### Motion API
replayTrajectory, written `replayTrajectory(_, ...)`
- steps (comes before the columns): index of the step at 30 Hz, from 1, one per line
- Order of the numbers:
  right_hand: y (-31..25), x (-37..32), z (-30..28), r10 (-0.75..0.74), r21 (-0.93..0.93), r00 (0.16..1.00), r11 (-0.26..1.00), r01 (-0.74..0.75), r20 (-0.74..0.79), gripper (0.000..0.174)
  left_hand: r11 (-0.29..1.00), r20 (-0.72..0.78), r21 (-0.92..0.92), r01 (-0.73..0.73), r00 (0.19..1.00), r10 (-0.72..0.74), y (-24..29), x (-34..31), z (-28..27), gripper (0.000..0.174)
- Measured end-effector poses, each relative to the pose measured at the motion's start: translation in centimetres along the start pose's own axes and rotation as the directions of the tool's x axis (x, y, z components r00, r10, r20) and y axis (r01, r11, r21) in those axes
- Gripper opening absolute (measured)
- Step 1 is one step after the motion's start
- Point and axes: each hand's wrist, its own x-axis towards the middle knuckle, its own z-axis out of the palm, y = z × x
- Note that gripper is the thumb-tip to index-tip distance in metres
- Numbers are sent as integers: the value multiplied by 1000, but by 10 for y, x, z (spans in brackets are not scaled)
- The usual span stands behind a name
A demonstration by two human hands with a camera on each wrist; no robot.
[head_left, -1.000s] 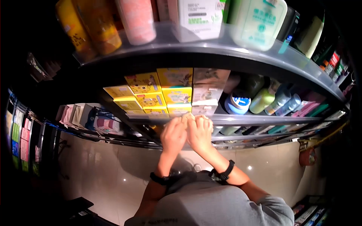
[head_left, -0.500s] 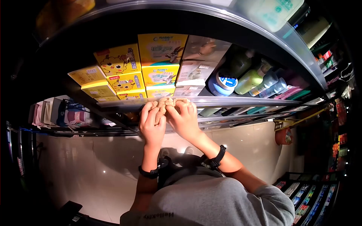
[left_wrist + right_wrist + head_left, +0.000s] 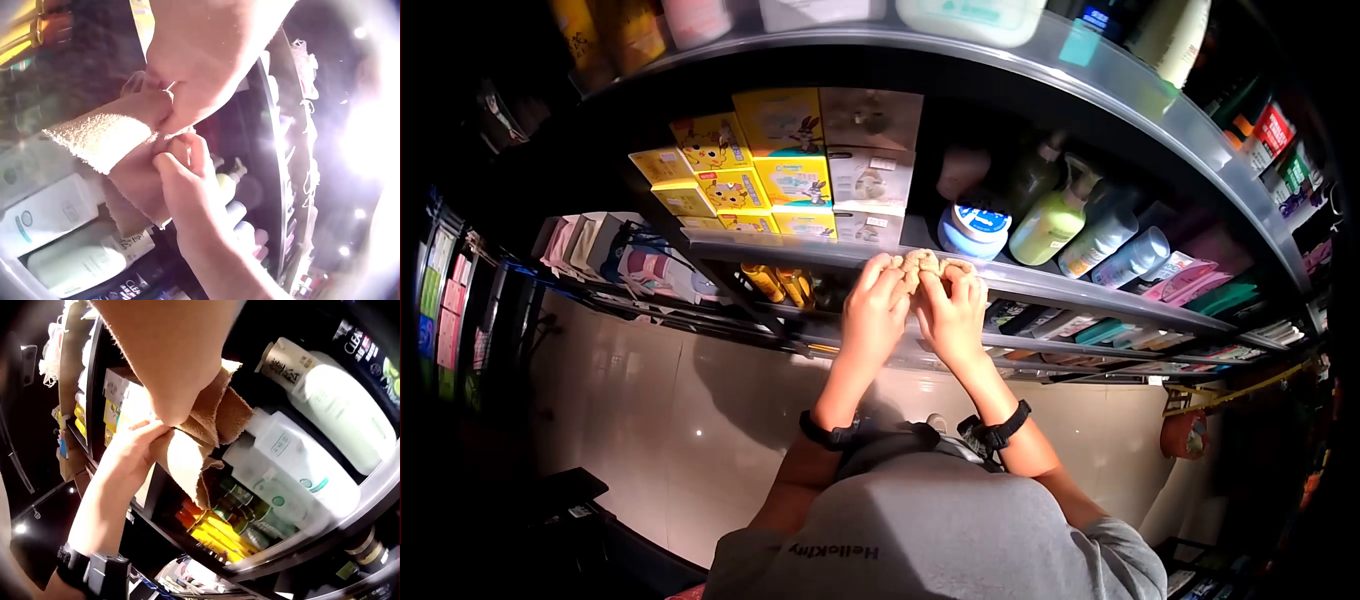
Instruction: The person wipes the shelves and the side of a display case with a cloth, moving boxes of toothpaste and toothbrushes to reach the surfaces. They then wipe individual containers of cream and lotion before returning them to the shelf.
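Observation:
A tan, fuzzy cloth (image 3: 922, 268) is bunched between both hands at the shelf's front edge. My left hand (image 3: 874, 308) pinches one side of it, and my right hand (image 3: 953, 310) pinches the other, the two close together. In the left wrist view, a bright flap of the cloth (image 3: 109, 137) hangs out beyond the fingers. Folded layers of the cloth (image 3: 187, 462) droop beneath the hands in the right wrist view. Just behind the hands stand a blue jar (image 3: 974, 235) and stacked grey boxes (image 3: 870, 180).
Yellow boxes (image 3: 795, 180) are stacked on the shelf's left. Green and blue bottles (image 3: 1045, 225) stand to the right. An upper shelf edge (image 3: 1000, 65) curves overhead, carrying large bottles. Yellow bottles (image 3: 780, 285) sit on a lower shelf. A red basket (image 3: 1184, 436) is on the floor at right.
Both hands, with the cloth, have shifted right along the shelf edge, from in front of the boxes toward the blue jar. The head view has swung too. Both hands keep hold of the cloth.

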Motion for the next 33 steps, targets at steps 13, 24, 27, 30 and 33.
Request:
replayTrajectory(13, 30, -15, -97, 173, 702, 915, 594, -392, 365, 20, 849, 116, 317, -422, 906, 407, 121, 5, 1, 23)
replayTrajectory(24, 32, -22, -95, 97, 694, 773, -520, -497, 627, 41, 571, 271, 216, -792, 610, 745, 115, -37, 27, 36)
replayTrajectory(27, 30, -39, -95, 82, 671, 764, -544, -503, 640, 43, 641, 257, 191, -744, 668, 699, 125, -48, 38, 33)
replayTrajectory(30, 29, -47, -94, 78, 654, 759, -570, -497, 646, 45, 653, 207, 107, -750, 659, 723, 129, -58, 40, 34)
replayTrajectory(33, 26, -46, -94, 93, 665, 772, -579, -472, 629, 47, 582, 193, 92, -808, 588, 785, 129, -54, 30, 32)
